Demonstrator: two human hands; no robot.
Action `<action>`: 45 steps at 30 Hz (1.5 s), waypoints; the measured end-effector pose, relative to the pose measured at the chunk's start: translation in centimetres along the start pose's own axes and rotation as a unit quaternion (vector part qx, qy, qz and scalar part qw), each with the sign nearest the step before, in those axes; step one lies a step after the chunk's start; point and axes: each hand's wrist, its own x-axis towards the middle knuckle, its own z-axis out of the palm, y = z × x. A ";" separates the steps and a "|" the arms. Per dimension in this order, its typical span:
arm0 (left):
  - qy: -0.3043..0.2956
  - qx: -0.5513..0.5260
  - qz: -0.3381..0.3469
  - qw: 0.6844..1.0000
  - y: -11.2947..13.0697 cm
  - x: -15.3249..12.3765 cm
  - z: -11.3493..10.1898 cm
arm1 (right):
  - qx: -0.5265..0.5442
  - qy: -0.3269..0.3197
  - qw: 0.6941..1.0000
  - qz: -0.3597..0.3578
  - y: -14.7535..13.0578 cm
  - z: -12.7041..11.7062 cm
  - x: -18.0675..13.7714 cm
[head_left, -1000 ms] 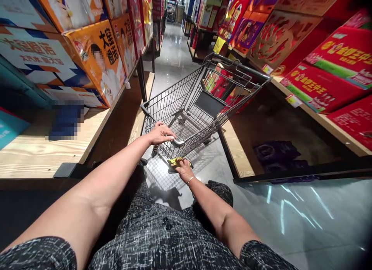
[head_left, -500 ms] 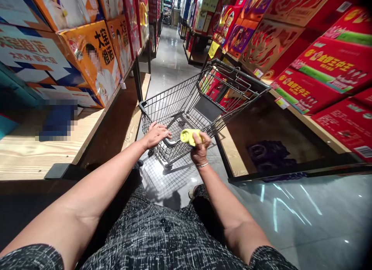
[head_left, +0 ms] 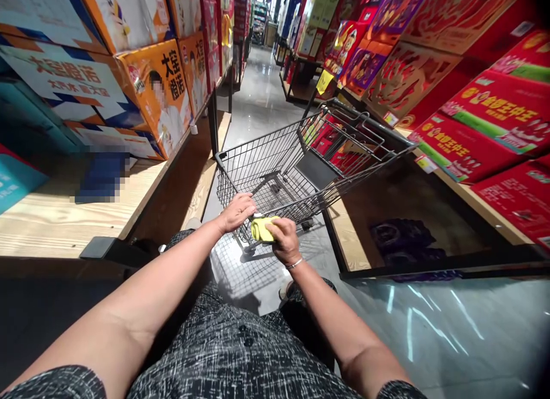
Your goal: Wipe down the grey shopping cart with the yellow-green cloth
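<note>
A black wire shopping cart (head_left: 320, 169) stands at an angle in front of me. My left hand (head_left: 238, 212) lies over its near corner, with the fingers bent across the rim. In my right hand (head_left: 286, 238) is a folded yellow cloth (head_left: 262, 230), gripped between thumb and fingers. The cloth is at the near end of the cart, just right of and below my left hand. Whether it touches the rim, I cannot tell.
Orange and white cartons (head_left: 150, 101) are stacked on a wooden shelf (head_left: 38, 233) at left. Red boxes (head_left: 485, 113) fill the right shelf, close to the cart's handle side. Purple packs (head_left: 401, 238) lie beneath it. A grey tiled aisle (head_left: 253, 78) runs ahead.
My right hand has brought the yellow cloth left and down, closer to my left hand. My left fingers have curled more over the rim. The whole view has shifted slightly.
</note>
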 end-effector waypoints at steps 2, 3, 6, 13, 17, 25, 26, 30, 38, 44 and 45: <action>-0.003 0.005 -0.003 1.000 -0.1 -0.1 0.1 | -0.017 0.054 0.998 0.029 -0.9 -2.7 2.2; -0.003 0.008 -0.005 1.000 -0.1 -0.1 0.0 | -0.028 0.058 0.997 0.043 -1.4 -3.6 3.2; -0.012 0.013 -0.006 1.000 -0.2 -0.2 -0.3 | -0.056 0.007 0.996 0.065 -2.1 -4.8 5.7; -0.034 0.001 -0.008 0.999 -0.5 -0.4 -1.9 | -0.152 -0.042 0.977 0.141 5.6 -7.9 8.0; -0.019 0.004 -0.022 1.000 -0.7 -0.6 -1.9 | -0.207 -0.056 0.952 0.219 10.3 -10.7 9.0; 0.025 0.056 -0.026 0.998 -1.7 -0.7 -0.8 | -0.127 -0.008 0.974 0.188 3.7 -7.3 8.0; 0.030 0.058 -0.025 0.998 -1.8 -0.7 -0.8 | -0.115 -0.011 0.977 0.179 2.3 -6.8 8.0; 0.021 0.066 -0.026 0.997 -2.4 -0.4 -1.6 | -0.081 -0.051 0.983 0.156 -1.5 -6.0 8.5; -0.014 0.076 -0.043 0.996 -4.8 0.5 -3.8 | -0.081 -0.017 0.996 0.028 -2.6 0.0 5.9; 0.002 0.087 -0.037 0.996 -5.6 0.7 -4.0 | -0.043 -0.192 0.980 -0.037 -2.6 8.4 1.6; 0.007 0.088 -0.033 0.996 -5.7 0.7 -4.0 | -0.039 -0.223 0.973 -0.044 -2.6 9.4 1.0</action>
